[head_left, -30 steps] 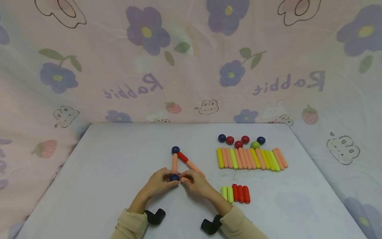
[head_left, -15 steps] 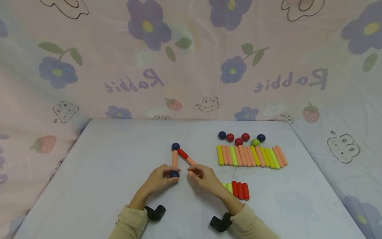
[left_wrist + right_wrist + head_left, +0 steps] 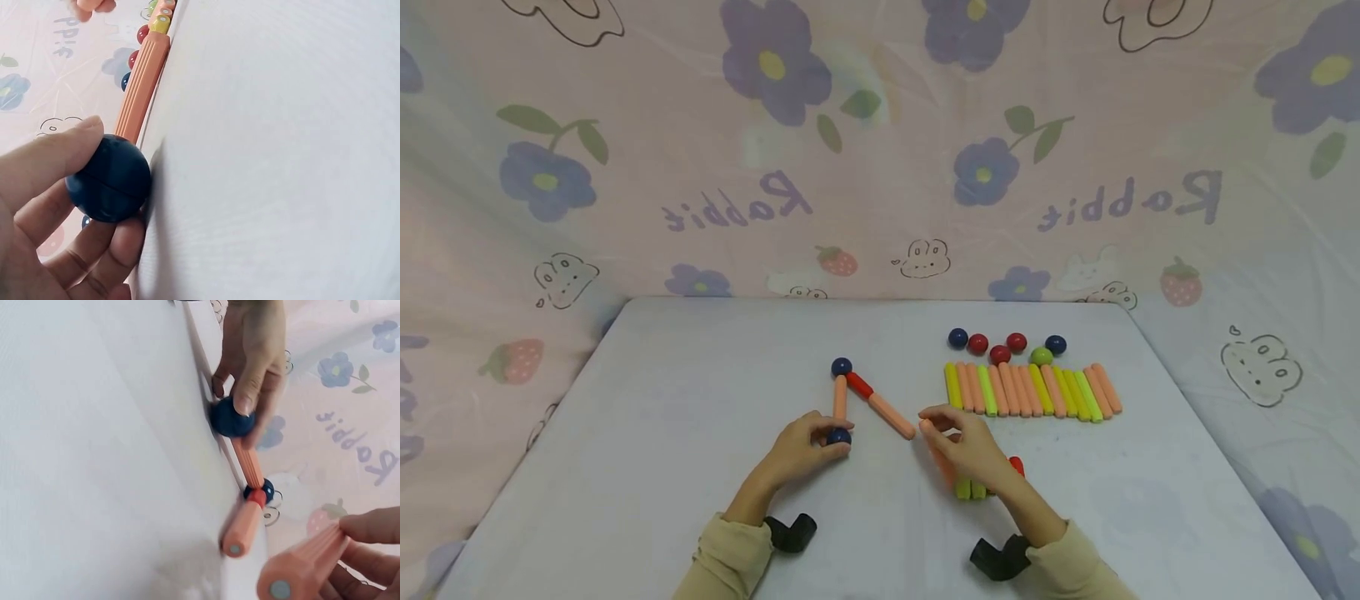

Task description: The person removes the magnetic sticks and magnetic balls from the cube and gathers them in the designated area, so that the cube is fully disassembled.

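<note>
My left hand (image 3: 801, 450) pinches a dark blue ball (image 3: 839, 437) between thumb and fingers. In the left wrist view, an orange ribbed stick (image 3: 142, 90) runs from that ball (image 3: 109, 178). Its far end meets a second blue ball (image 3: 842, 367) on the table. From there a short red stick (image 3: 860, 385) and an orange stick (image 3: 892, 417) slant toward me in line. My right hand (image 3: 972, 446) pinches another orange stick (image 3: 942, 465), apart from the rest. The right wrist view shows a metal disc on the held stick's (image 3: 306, 562) near end.
A row of orange, yellow and green sticks (image 3: 1026, 392) lies at the right, with several blue, red and green balls (image 3: 1000, 354) behind it. Short green sticks (image 3: 970, 488) and a red stick (image 3: 1017, 467) are partly hidden under my right hand. A patterned cloth (image 3: 880, 167) hangs behind.
My right hand has moved right, away from the near blue ball, carrying the orange stick past the slanting one. My left hand stays on the ball.
</note>
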A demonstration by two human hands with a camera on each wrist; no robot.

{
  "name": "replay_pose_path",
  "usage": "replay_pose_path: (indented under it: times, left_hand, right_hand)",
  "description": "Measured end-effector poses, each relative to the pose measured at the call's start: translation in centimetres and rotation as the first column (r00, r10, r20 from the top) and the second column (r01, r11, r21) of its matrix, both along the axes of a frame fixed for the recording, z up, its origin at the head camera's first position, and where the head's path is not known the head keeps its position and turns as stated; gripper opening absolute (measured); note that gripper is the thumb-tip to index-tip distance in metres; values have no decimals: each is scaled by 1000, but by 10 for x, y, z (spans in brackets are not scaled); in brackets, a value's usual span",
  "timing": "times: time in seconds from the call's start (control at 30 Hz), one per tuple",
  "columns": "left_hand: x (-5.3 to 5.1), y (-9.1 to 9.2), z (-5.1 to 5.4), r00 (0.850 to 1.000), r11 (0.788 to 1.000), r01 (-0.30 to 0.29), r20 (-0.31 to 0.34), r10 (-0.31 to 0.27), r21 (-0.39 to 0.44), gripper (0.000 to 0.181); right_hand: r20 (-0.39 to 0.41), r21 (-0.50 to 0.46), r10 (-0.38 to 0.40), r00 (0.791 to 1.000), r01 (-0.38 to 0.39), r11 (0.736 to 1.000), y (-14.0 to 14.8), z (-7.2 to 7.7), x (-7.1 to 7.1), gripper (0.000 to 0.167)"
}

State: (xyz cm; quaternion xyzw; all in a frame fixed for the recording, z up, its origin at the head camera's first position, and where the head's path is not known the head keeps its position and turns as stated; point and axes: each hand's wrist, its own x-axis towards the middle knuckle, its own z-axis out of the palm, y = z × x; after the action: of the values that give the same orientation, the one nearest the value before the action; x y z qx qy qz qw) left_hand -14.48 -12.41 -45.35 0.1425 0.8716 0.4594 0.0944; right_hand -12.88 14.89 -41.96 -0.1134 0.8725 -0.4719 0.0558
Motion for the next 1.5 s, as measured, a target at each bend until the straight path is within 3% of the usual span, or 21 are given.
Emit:
replay_pose_path:
  times: [0.47,0.83,1.2,1.33,1.5]
  left_hand:
    - [-3,2,-1,1000,1000,0,-3,0,-10,30]
    - [-7,0,-1,1000,1000,-22,8,22,-18,29]
    - [-3,1,-3,998,999,-50,35,50,-3,29]
    - [-2,2,-4,999,999,-40,33,40,-3,29]
    - [-2,2,-3,999,1000,-26,26,26,-4,29]
  right_hand:
    - [-2,71,-119,993,119,990,58,8,9,32]
    - [-8,152,-251,968,249,956,99,17,7,33]
    - [-42,211,-342,939,343,915,168,22,-19,44]
    - [-59,210,-393,918,396,894,189,18,-31,49]
    - [10,208,-479,878,467,860,207,12,-45,56]
